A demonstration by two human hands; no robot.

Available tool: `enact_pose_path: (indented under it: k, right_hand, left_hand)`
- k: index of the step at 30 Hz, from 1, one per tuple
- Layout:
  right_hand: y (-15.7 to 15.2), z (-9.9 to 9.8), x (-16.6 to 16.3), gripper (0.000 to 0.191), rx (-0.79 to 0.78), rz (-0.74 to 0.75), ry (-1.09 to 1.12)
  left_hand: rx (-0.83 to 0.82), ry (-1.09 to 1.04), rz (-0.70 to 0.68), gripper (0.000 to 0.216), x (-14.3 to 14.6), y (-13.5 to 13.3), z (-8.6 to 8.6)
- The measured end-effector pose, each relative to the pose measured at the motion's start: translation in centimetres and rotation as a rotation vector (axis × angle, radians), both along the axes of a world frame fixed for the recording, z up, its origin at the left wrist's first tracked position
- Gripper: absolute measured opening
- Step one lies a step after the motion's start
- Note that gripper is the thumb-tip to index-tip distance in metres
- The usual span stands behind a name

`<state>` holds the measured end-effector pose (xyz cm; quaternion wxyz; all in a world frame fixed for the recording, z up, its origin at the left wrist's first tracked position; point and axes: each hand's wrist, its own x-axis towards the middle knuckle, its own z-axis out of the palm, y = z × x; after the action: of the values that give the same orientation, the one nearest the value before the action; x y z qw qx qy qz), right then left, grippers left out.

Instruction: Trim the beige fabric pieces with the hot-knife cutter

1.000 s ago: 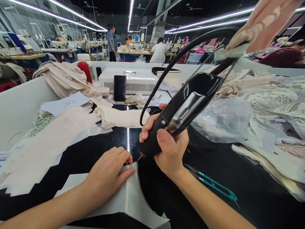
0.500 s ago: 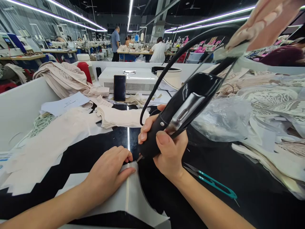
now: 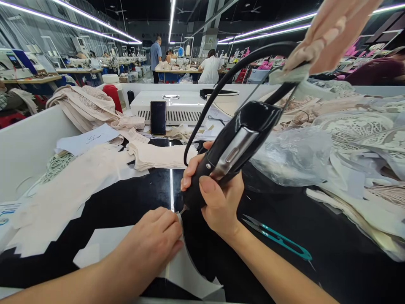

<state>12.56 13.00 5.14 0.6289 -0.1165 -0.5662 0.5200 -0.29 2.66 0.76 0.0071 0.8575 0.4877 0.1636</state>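
Note:
My right hand (image 3: 217,198) is closed around a black corded hand tool (image 3: 234,147), its small tip touching the top edge of a white fabric piece (image 3: 186,270) on the black table (image 3: 316,228). My left hand (image 3: 152,242) lies on that white piece just left of the tip, fingers together and pressed down flat on it. The tool's black cable (image 3: 228,76) loops up toward beige cloth at the top right.
Teal thread snips (image 3: 278,238) lie right of my right wrist. Beige fabric pieces (image 3: 69,185) cover the left, lace and clear plastic (image 3: 294,156) the right. A phone (image 3: 158,117) leans on a white box (image 3: 186,107) behind. People work at far tables.
My left hand slid a little toward me and right on the white piece. The tool tilted slightly left, its tip staying at the fabric edge.

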Motion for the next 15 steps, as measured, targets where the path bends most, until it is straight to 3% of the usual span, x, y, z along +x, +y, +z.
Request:
enact_pose_path:
  k: [4,10,15]
  right_hand:
    - [0.0,0.0,0.0,0.038,0.0,0.014,-0.005]
    - [0.1,0.0,-0.1,0.04,0.019,-0.003,-0.024]
    - [0.2,0.0,0.0,0.042,0.014,-0.002,-0.02]
  left_hand:
    - [0.006,0.05,-0.041,0.015,0.2,-1.1,-0.4]
    - [0.077,-0.037,-0.031,0.02,0.0,-1.6,-0.1]
    - [0.125,-0.054,-0.042,0.021,0.0,-1.8,-0.9]
